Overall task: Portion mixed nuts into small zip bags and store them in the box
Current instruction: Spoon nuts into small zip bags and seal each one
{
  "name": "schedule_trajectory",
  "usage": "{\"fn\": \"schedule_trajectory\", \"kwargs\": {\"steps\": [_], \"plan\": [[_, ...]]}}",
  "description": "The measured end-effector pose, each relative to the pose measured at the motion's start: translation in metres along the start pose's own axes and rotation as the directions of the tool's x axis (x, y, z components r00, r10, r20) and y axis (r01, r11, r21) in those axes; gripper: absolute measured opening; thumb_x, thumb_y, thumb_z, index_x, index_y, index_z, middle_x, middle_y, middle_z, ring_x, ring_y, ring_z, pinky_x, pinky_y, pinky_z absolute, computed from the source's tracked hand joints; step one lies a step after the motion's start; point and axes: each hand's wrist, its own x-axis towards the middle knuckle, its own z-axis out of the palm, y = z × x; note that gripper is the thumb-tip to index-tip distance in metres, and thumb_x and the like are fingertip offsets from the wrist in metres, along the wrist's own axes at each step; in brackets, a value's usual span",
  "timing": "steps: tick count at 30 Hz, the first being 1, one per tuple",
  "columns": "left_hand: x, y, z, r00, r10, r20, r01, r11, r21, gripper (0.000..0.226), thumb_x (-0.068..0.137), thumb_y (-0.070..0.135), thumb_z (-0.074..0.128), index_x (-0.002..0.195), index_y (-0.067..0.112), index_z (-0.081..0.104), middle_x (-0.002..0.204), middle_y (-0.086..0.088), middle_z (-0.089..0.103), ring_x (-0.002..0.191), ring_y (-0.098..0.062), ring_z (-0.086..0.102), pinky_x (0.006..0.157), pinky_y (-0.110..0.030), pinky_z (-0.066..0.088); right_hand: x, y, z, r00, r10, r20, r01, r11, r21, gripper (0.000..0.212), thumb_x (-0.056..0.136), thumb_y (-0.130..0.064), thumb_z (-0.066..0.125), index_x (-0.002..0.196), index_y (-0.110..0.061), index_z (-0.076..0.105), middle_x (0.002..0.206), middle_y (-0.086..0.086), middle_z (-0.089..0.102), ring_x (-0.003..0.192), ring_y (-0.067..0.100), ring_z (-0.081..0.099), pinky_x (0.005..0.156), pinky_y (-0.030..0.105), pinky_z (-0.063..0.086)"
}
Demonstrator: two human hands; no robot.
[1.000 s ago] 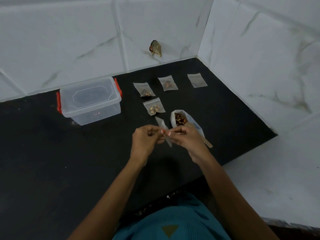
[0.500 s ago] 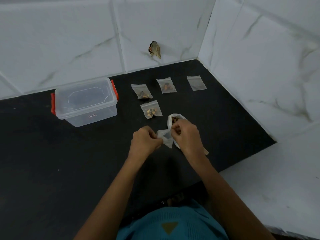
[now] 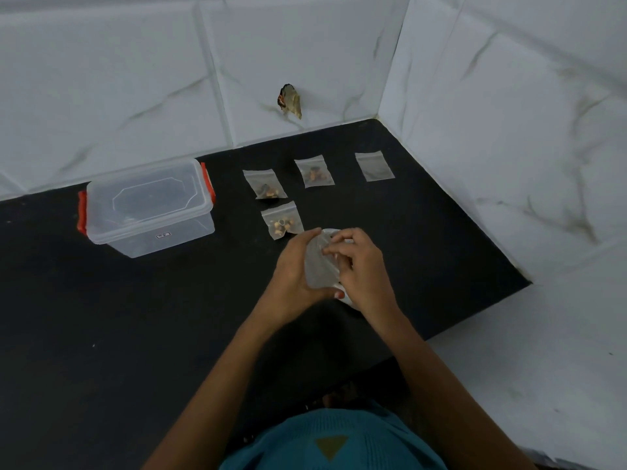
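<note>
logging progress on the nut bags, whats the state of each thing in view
plastic box: lid on
back-left zip bag: nuts inside, flat
back-middle zip bag: nuts inside, flat
near zip bag: nuts inside, flat
far-right zip bag: looks empty, flat
held zip bag: off the counter, no nuts visible
left hand: grips held zip bag
right hand: pinches held zip bag

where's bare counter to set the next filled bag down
Bare counter lies between the empty bag, the right hand and the side wall; more lies in front of the box. Crowded around the three filled bags beyond the left hand.
</note>
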Motion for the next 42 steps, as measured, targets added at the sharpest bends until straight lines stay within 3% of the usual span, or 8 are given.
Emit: {"fn": "schedule_trajectory", "kwargs": {"steps": [7,12,17,21,24,27,37,42], "plan": [[0.007,-0.004,0.031,0.995,0.044,-0.094,-0.051,0.996,-0.067,0.083,0.074,0.012,0.076,0.14,0.018,0.027,0.13,0.012,0.036,0.121,-0.002,0.039,0.095,-0.002,0.032,0.002,0.002,-0.008,0.987,0.066,0.144,-0.082,0.991,0.105,0.034,0.091,0.006,0.043,0.095,-0.012,0.072,0.12,-0.013,0.038,0.113,-0.009,0.029,0.087,-0.002,0.027],[0.012,-0.015,0.039,0.984,0.04,-0.171,-0.059,0.992,-0.107,0.083,0.072,0.012,0.077,0.129,0.039,0.023,0.135,0.005,0.042,0.125,-0.008,0.043,0.101,-0.022,0.038,0.002,0.007,-0.012,0.978,0.066,0.197,-0.099,0.981,0.164,0.035,0.09,0.007,0.046,0.093,-0.016,0.072,0.117,-0.016,0.039,0.113,-0.007,0.035,0.095,0.009,0.035],[0.014,-0.014,0.038,0.967,0.055,-0.247,-0.104,0.976,-0.19,0.056,0.07,0.012,0.077,0.112,0.031,0.044,0.113,0.015,0.053,0.108,0.006,0.05,0.088,-0.008,0.039,0.005,0.009,-0.021,0.984,0.103,0.149,-0.139,0.955,0.261,0.021,0.086,0.006,0.055,0.087,-0.008,0.071,0.111,-0.008,0.044,0.097,-0.007,0.049,0.078,0.001,0.043],[0.017,-0.025,0.038,0.964,0.095,-0.248,-0.14,0.975,-0.171,0.053,0.067,0.036,0.072,0.115,0.032,0.049,0.117,0.009,0.055,0.113,-0.015,0.051,0.098,-0.04,0.043,0.003,0.012,-0.027,0.979,0.129,0.155,-0.184,0.885,0.428,0.024,0.081,0.009,0.06,0.076,-0.014,0.065,0.102,0.001,0.054,0.075,-0.011,0.058,0.063,0.009,0.05],[0.018,-0.026,0.038,0.965,0.093,-0.245,-0.146,0.968,-0.205,0.069,0.063,0.041,0.076,0.122,0.05,0.04,0.124,0.002,0.052,0.121,-0.02,0.047,0.102,-0.043,0.04,0.002,0.016,-0.028,0.975,0.158,0.153,-0.213,0.853,0.477,0.017,0.081,0.009,0.06,0.082,-0.007,0.066,0.095,-0.001,0.059,0.078,-0.003,0.062,0.067,0.011,0.05],[0.019,-0.026,0.04,0.967,0.095,-0.235,-0.145,0.968,-0.207,0.079,0.058,0.048,0.077,0.121,0.062,0.032,0.13,0.009,0.046,0.125,-0.015,0.043,0.105,-0.036,0.037,0.003,0.019,-0.027,0.973,0.183,0.141,-0.228,0.853,0.47,0.013,0.082,0.005,0.06,0.089,-0.004,0.067,0.092,-0.004,0.061,0.083,0.001,0.062,0.074,0.011,0.05],[0.028,-0.023,0.04,0.946,0.229,-0.23,-0.238,0.971,-0.011,0.051,0.07,0.036,0.063,0.118,0.037,0.045,0.118,0.033,0.044,0.113,0.003,0.045,0.098,-0.05,0.041,-0.001,0.007,-0.026,0.946,-0.008,0.324,-0.005,0.999,0.04,0.031,0.091,0.004,0.044,0.11,-0.007,0.066,0.135,0.002,0.037,0.116,0.001,0.036,0.093,0.004,0.03],[0.026,-0.022,0.041,0.95,0.211,-0.228,-0.232,0.97,-0.066,0.051,0.07,0.033,0.065,0.115,0.041,0.042,0.116,0.024,0.049,0.108,-0.003,0.052,0.093,-0.033,0.046,-0.001,0.004,-0.026,0.933,-0.032,0.359,0.069,0.994,-0.089,0.031,0.089,-0.001,0.049,0.11,-0.015,0.066,0.14,0.0,0.032,0.123,0.01,0.034,0.104,0.024,0.033]]}}
